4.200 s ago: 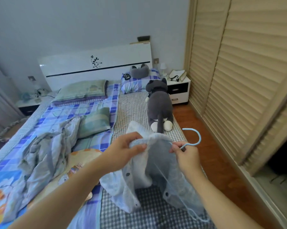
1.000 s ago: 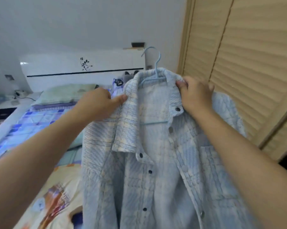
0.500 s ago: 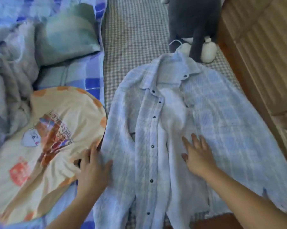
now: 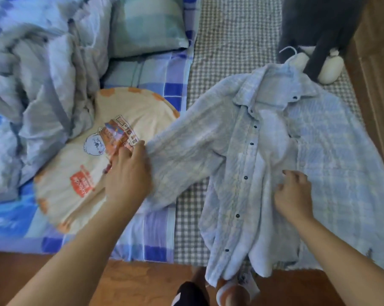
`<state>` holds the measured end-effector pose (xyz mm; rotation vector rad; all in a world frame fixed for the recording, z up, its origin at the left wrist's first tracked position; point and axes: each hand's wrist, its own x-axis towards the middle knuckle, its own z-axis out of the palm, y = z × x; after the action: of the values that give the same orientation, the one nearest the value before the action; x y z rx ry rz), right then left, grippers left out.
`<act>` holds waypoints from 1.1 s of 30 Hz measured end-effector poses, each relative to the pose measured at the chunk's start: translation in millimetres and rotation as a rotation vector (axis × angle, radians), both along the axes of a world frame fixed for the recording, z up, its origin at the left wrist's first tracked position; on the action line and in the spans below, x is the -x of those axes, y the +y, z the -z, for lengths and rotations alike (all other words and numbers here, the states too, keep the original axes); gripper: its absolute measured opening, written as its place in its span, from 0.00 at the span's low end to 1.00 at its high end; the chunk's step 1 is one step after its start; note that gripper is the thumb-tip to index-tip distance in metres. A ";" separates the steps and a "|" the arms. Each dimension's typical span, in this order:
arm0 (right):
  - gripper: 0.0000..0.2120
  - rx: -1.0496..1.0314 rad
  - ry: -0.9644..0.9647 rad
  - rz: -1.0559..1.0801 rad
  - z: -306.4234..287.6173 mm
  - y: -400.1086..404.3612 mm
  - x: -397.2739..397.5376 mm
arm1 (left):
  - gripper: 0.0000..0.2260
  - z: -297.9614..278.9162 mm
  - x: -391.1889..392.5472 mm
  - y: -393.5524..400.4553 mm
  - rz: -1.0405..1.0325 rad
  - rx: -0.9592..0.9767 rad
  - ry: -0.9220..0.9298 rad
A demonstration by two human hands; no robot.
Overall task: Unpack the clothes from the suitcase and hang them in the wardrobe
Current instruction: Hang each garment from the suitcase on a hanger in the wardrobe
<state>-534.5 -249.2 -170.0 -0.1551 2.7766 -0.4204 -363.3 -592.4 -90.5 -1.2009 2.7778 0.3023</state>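
Sprawling across the lower right of the frame on the checked bedcover (image 4: 230, 40), the pale blue button shirt (image 4: 241, 155) looks light, soft and limp, so it would sag unless carried by the collar or by the hanger hook (image 4: 289, 50) poking out at its neck. The left hand (image 4: 129, 173) pinches the sleeve end at centre frame. The right hand (image 4: 293, 193), fingers loosely curled, seems to pinch the open front placket, though that grip is hard to confirm.

Both hands on spread shirt (image 4: 275, 138)
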 end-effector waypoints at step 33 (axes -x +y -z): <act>0.11 -0.173 -0.481 0.051 -29.5 108.6 -81.3 | 0.19 69.0 7.4 184.6 0.949 -0.163 -0.573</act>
<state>-453.2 -140.7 -140.5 0.0533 2.3297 -0.1943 -370.6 -407.7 -159.6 0.1371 2.3885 0.0646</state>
